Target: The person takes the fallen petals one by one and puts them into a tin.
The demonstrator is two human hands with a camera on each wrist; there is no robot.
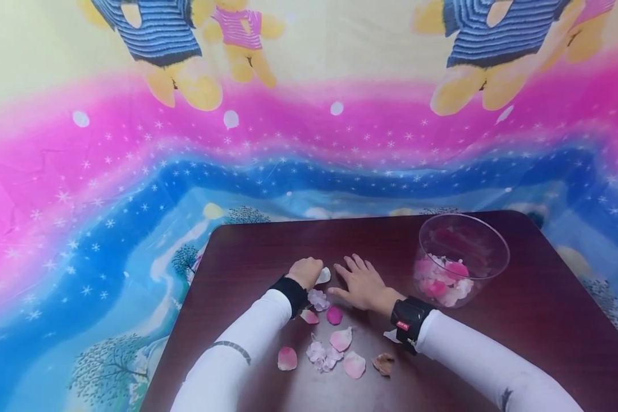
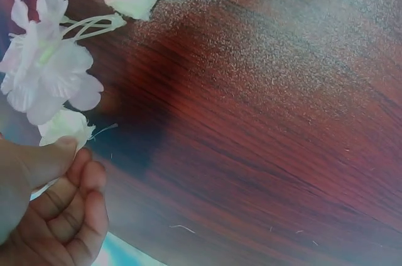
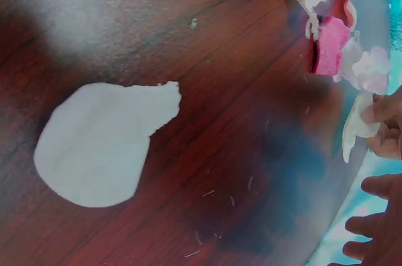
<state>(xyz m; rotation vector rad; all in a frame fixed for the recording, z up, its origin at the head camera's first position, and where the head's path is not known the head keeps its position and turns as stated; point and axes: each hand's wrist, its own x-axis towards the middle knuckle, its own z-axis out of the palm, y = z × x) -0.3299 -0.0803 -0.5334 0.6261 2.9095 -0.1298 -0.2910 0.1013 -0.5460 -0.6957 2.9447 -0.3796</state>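
Observation:
My left hand (image 1: pixel 307 271) is curled at the middle of the dark wooden table (image 1: pixel 520 320) and pinches a white petal (image 1: pixel 323 276) between thumb and fingers (image 2: pixel 59 197); the wrist view shows this petal (image 2: pixel 63 126) at the thumb tip. Just beside it lies a white fabric flower (image 2: pixel 44 71). My right hand (image 1: pixel 359 278) lies flat on the table with fingers spread and holds nothing. Pink and white petals (image 1: pixel 341 339) are scattered between my forearms. One large white petal (image 3: pixel 103 143) lies under my right wrist.
A clear round container (image 1: pixel 460 260) with pink and white petals in it stands just right of my right hand. A pink petal (image 3: pixel 330 46) lies near the flower. Behind the table hangs a bright printed cloth (image 1: pixel 134 171).

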